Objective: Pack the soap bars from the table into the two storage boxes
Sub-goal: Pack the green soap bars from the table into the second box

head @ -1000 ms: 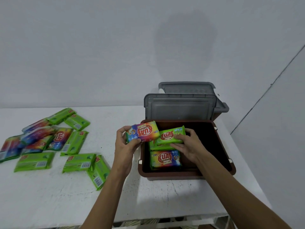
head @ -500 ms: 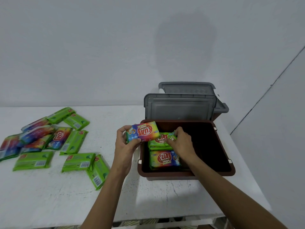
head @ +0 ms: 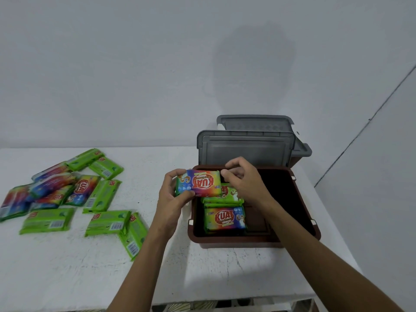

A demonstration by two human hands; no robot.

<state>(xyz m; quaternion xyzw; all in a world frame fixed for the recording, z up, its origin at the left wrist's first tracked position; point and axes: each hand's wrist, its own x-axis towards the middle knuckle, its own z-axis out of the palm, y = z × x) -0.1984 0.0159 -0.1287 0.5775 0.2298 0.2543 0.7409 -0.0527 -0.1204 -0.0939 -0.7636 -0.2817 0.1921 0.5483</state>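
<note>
Well to the left of the brown storage box (head: 254, 240), a loose scatter of soap bars (head: 67, 194) lies on the white counter (head: 67, 266), green wrappers mixed with rainbow ones, several overlapping. Nearer the box, the left hand (head: 172, 200) has its grip clamped on the left end of a rainbow KUAT soap bar (head: 199, 183), thumb at the near edge and fingers (head: 171, 175) curled over the far edge, holding it flat just above the box's left rear corner, label upside down to the camera. The right hand (head: 244, 179) meets that bar at its right end, grip pinched nearly together, thumb and forefinger touching the wrapper's upper right corner; whether it truly grasps is hard to tell. Inside the box, along its left wall, sit a green KUAT bar (head: 227, 194) at the rear, partly under the held one, and another rainbow KUAT bar (head: 225, 218) toward the front. Behind the box stand a raised grey lid (head: 245, 149) and a second grey lid (head: 256, 123).
</note>
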